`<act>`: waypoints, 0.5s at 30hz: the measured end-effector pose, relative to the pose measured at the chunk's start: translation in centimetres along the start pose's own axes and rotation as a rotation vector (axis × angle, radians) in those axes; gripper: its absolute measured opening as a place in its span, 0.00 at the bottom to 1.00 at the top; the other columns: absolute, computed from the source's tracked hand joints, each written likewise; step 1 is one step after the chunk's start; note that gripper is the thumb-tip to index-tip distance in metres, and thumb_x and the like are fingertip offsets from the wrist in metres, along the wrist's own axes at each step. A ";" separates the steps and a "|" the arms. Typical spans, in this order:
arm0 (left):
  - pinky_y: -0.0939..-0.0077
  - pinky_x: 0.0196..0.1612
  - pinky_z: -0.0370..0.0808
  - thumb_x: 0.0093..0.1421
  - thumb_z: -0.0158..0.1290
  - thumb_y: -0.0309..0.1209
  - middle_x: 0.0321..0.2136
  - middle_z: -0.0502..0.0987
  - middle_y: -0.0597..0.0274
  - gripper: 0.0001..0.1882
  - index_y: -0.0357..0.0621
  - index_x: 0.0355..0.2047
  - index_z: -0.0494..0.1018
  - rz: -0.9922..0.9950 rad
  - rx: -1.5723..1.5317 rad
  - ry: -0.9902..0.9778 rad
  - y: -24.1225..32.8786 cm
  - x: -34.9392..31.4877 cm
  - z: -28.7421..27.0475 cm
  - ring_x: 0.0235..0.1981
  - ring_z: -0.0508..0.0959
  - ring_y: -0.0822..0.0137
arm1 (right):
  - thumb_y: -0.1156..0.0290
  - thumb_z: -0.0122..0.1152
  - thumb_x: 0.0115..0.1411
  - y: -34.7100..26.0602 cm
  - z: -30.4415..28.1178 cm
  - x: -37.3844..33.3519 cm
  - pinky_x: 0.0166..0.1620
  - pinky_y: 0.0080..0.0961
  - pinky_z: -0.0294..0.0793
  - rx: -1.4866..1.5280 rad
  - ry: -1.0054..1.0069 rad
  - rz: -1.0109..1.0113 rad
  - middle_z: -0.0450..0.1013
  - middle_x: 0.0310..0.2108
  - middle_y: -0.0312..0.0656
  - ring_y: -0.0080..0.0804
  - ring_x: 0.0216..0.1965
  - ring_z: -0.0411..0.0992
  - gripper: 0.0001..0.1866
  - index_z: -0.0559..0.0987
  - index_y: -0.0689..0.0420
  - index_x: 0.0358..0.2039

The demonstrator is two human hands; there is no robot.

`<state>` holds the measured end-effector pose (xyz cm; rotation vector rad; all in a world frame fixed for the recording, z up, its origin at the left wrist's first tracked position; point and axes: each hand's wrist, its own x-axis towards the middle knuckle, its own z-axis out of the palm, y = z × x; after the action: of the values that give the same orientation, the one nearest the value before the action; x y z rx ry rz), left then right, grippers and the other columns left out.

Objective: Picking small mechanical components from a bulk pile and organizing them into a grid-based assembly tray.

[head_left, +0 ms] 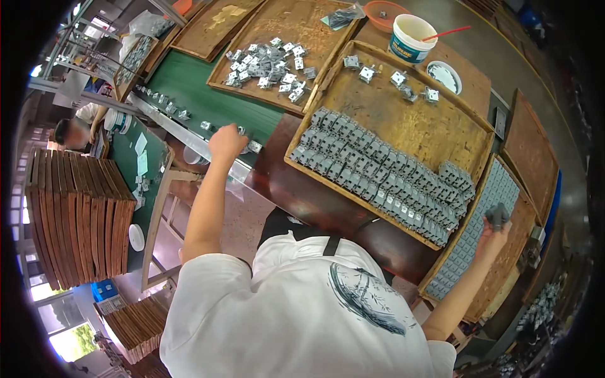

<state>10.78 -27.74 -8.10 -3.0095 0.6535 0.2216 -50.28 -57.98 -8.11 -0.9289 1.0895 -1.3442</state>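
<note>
My left hand reaches over the near edge of the green conveyor belt. Its fingers are curled closed beside small metal parts, and what they hold, if anything, is hidden. Out to the right, my right hand grips a dark grey blocky part above a tray of flat grey pieces set in tight rows. Between my arms lies a wooden tray with packed rows of grey metal assemblies along its near side. Several loose assemblies sit at its far side.
Beyond the belt, another wooden tray carries a heap of silvery parts. A white bucket with a red stick and a white bowl stand behind. Stacked wooden boards rise at left, near another person.
</note>
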 end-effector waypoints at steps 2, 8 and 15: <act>0.52 0.43 0.75 0.50 0.55 0.44 0.37 0.80 0.44 0.21 0.47 0.41 0.78 -0.005 0.062 -0.108 -0.3 1.0 0.4 0.42 0.79 0.45 | 0.75 0.57 0.64 0.6 1.8 -2.2 0.37 0.23 0.77 -0.132 -0.084 -0.025 0.73 0.48 0.43 0.30 0.39 0.75 0.18 0.73 0.62 0.53; 0.62 0.34 0.77 0.55 0.57 0.38 0.33 0.81 0.54 0.14 0.42 0.36 0.78 0.357 -0.127 0.508 0.0 0.5 0.3 0.31 0.80 0.54 | 0.77 0.55 0.64 -2.0 9.5 -8.5 0.39 0.25 0.77 -0.102 -0.208 0.093 0.75 0.43 0.41 0.28 0.37 0.75 0.16 0.73 0.63 0.53; 0.81 0.36 0.73 0.59 0.58 0.26 0.37 0.78 0.65 0.13 0.36 0.44 0.74 0.421 -1.894 -0.700 12.0 -11.7 -4.7 0.34 0.76 0.74 | 0.77 0.59 0.60 -2.5 17.2 -14.8 0.38 0.27 0.78 -0.132 -0.511 0.087 0.75 0.40 0.39 0.28 0.38 0.75 0.14 0.75 0.62 0.47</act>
<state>-4.15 -34.26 -1.94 -3.0760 1.4254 3.2632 -33.35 -44.90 -0.19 -1.2250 0.8154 -0.8982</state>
